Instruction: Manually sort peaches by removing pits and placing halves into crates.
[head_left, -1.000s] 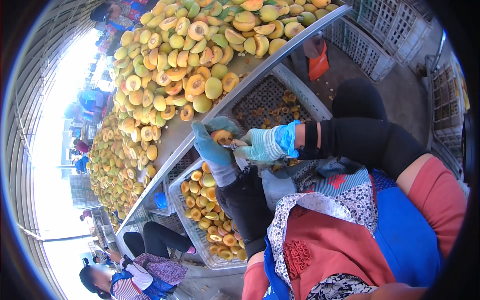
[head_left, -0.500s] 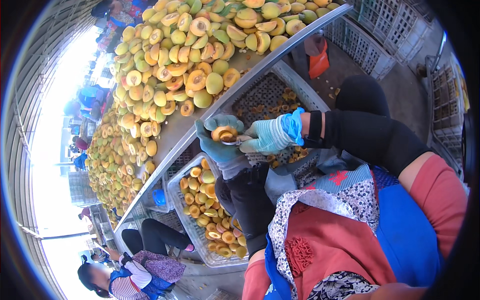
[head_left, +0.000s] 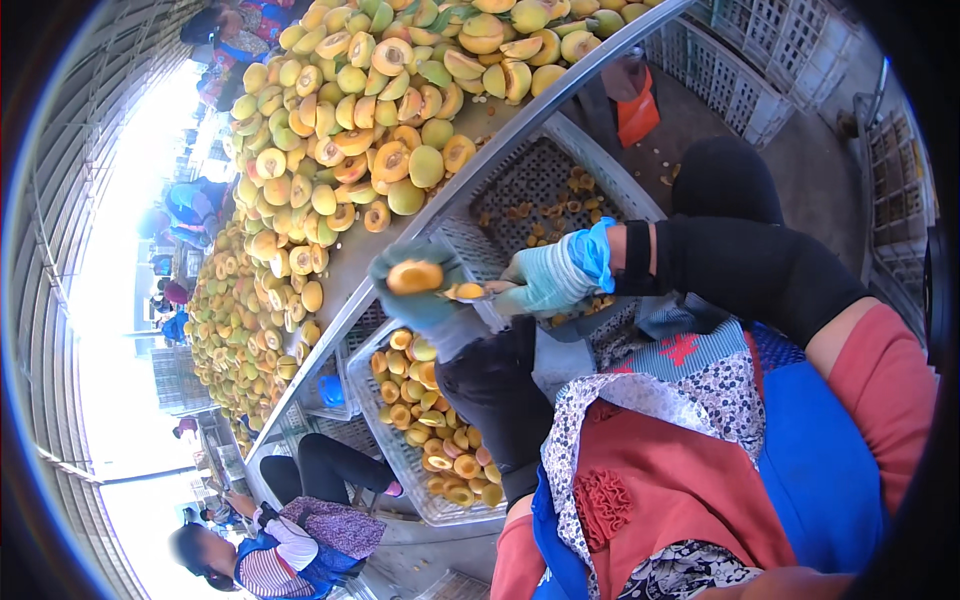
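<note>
In my gloved left hand (head_left: 425, 307), blurred by motion, sits a yellow peach half (head_left: 413, 277), cut face showing. My right hand (head_left: 552, 276), in a teal-striped glove with a blue cuff, grips a small metal pitting spoon (head_left: 494, 288). A scooped-out orange piece (head_left: 466, 291) is at the spoon's tip, just beside the left palm. Both hands are over the near edge of a metal sorting table (head_left: 345, 265) heaped with halved peaches (head_left: 330, 150). Below and left of my hands, a white crate (head_left: 372, 425) holds many pitted halves (head_left: 440, 430).
Under my right forearm a grey crate (head_left: 640, 190) contains scooped-out scraps. White slatted crates (head_left: 720, 80) are stacked at the far right. An orange bag (head_left: 637, 112) hangs by the table leg. At lower left a person (head_left: 290, 550) sits; other people are along the table's far side.
The spoon has come out of the peach half with an orange piece on its tip. My left hand has shifted slightly left with the half, and the whole view has moved a little.
</note>
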